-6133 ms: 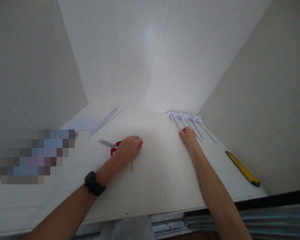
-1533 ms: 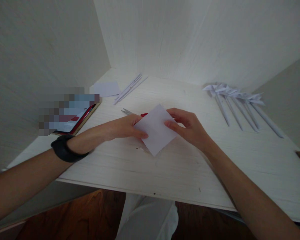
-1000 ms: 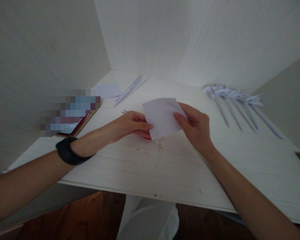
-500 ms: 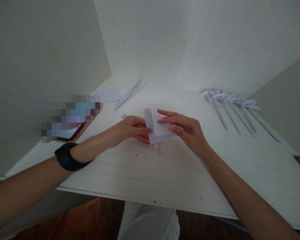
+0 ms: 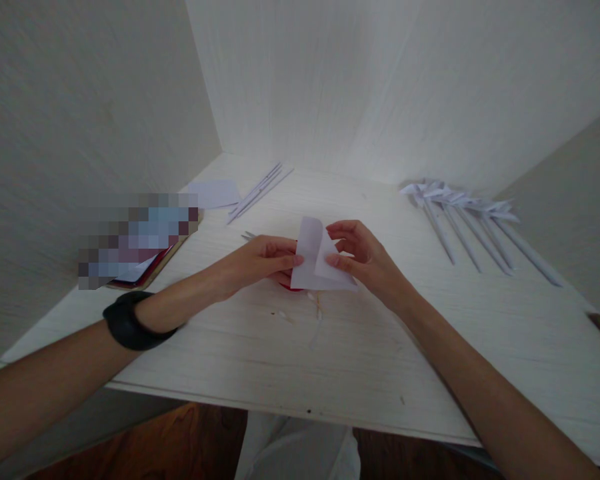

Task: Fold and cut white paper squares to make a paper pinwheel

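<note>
A small white sheet of paper [image 5: 307, 257] is held up between both hands over the middle of the table. My left hand [image 5: 273, 259] pinches its left edge with thumb and fingers. On the right side, my right hand [image 5: 356, 250] grips a flap of the paper that is turned over, its thumb on the front. Scissors [image 5: 249, 235] lie beneath my left hand; their tips and part of a red handle show, the rest is hidden. Several cotton swabs [image 5: 319, 308] lie just below the paper on the table.
Several paper pinwheels on rolled sticks [image 5: 453, 200] lie at the back right. Thin white paper sticks [image 5: 260, 193] and a flat white sheet [image 5: 213, 195] rest at the back left, near a blurred phone-like item in a case [image 5: 145, 247]. Walls enclose the white table [image 5: 230, 360].
My right hand has closed on the paper's right flap, where its fingers were stretched out before. The paper has turned so that more of its left part faces me.
</note>
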The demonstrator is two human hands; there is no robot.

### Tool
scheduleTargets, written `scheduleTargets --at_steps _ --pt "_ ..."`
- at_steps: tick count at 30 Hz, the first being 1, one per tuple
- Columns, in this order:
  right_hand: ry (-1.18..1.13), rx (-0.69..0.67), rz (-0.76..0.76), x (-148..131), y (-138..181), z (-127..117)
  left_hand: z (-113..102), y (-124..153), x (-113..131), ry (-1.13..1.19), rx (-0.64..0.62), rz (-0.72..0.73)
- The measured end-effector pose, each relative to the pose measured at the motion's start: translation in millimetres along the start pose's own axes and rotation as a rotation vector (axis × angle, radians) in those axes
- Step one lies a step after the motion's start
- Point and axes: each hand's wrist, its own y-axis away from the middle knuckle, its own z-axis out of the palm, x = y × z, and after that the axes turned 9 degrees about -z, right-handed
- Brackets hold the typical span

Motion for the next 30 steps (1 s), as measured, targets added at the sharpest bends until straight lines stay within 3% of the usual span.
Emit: scheduleTargets --at_steps 5,8,18,30 --pt "0.047 -0.216 0.084 -4.2 0.9 2.9 -0.8 -0.1 -2.1 0.014 -0.014 0.034" --pt "0.059 -0.269 0.077 -5.7 1.9 4.3 -0.2 0.1 -2.4 0.022 -0.038 0.049" --pt "0.101 -0.082 0.161 -3.3 0.4 0.9 -0.8 0.6 -3.0 0.020 -0.130 -0.007" --pt "0.128 -0.048 0.158 -4.6 1.3 3.9 0.3 0.6 2.5 -0.014 -0.111 -0.080"
